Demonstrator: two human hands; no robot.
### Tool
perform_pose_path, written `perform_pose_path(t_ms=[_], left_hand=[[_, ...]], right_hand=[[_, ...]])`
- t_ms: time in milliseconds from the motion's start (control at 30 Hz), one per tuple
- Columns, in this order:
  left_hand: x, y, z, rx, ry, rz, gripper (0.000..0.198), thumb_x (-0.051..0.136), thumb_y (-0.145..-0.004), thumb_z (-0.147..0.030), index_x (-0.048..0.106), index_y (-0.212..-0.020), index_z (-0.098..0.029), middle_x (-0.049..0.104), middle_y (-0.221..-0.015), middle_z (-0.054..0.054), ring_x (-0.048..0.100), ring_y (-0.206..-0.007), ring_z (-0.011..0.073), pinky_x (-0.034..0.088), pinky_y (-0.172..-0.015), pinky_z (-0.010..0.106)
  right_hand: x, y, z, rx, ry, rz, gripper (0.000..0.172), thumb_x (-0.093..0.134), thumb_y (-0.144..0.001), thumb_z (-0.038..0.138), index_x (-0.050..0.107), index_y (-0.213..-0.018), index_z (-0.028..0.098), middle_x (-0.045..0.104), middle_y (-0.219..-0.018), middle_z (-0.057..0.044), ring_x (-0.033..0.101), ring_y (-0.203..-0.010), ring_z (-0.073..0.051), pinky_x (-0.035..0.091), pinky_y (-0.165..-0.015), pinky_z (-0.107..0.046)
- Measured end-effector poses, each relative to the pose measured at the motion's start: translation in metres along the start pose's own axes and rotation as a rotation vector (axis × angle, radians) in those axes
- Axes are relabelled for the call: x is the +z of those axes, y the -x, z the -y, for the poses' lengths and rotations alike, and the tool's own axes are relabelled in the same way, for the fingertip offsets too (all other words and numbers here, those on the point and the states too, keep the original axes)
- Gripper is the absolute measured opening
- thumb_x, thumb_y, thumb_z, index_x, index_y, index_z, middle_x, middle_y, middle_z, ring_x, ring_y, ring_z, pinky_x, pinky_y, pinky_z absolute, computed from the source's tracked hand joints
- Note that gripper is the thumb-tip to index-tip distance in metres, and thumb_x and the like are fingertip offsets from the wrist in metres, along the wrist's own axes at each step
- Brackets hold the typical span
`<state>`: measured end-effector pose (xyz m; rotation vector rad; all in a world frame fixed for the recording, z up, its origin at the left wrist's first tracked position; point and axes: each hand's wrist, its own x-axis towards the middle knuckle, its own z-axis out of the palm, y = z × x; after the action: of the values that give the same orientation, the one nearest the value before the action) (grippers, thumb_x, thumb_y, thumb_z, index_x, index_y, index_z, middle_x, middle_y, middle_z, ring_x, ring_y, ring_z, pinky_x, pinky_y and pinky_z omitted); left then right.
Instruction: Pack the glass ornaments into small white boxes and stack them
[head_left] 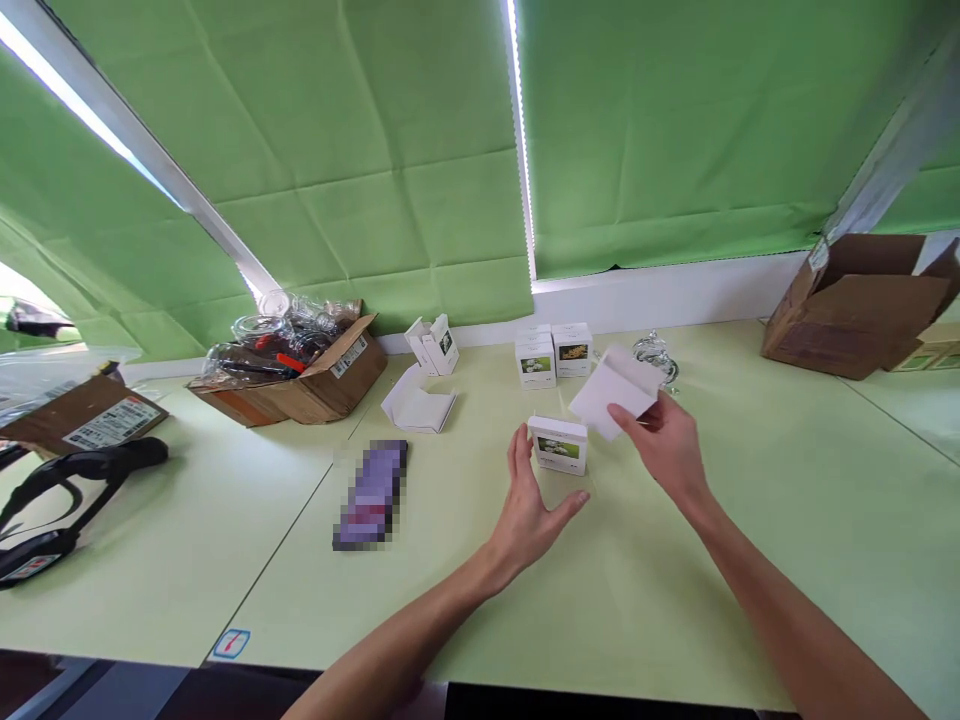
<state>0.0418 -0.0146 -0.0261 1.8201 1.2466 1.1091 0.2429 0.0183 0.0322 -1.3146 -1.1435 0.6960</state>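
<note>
My right hand [667, 440] pinches a folded sheet of white paper or thin card [616, 388] by its lower right edge, lifted above the table. Just left of it, a small white box [559, 447] with a plant picture on its front stands upright on the table. My left hand [529, 510] is beside this box, fingers apart and thumb stretched out, with its fingertips at the box's left side; whether they touch it I cannot tell. Behind stand more white picture boxes [535, 358] in a group, one showing a yellow-toned picture [574, 351].
An opened white carton [433, 345] and unfolded white card [420, 408] lie to the left, near a pixelated purple object [371, 495]. Cardboard boxes [330, 385] stand left, with black headgear [82, 480]. Clear crinkled plastic [655, 352] and an open brown carton [847, 305] are right.
</note>
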Motion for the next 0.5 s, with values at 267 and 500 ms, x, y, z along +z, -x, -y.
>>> perform_pose_path(t_ms=[267,500], left_hand=[[0.015,-0.024,-0.013,-0.001,0.165,-0.051,0.111,0.088,-0.067,-0.037,0.018,-0.153,-0.030,0.028,-0.155,0.015,0.032,-0.145,0.0384,0.037,-0.115,0.057],[0.020,-0.033,-0.008,-0.022,0.575,0.141,0.103,0.079,-0.078,-0.037,0.010,-0.154,-0.031,0.053,-0.143,0.015,0.062,-0.120,0.0315,0.055,-0.097,0.049]], right_hand=[[0.015,0.032,0.014,-0.198,0.183,0.120,0.046,0.069,-0.081,0.049,0.063,-0.116,0.019,0.074,-0.098,-0.008,0.070,-0.077,-0.022,0.062,-0.063,-0.035],[0.024,0.038,0.003,-0.392,0.225,0.140,0.037,0.072,-0.081,0.046,0.065,-0.107,0.022,0.063,-0.129,-0.014,0.068,-0.106,-0.027,0.065,-0.064,-0.034]])
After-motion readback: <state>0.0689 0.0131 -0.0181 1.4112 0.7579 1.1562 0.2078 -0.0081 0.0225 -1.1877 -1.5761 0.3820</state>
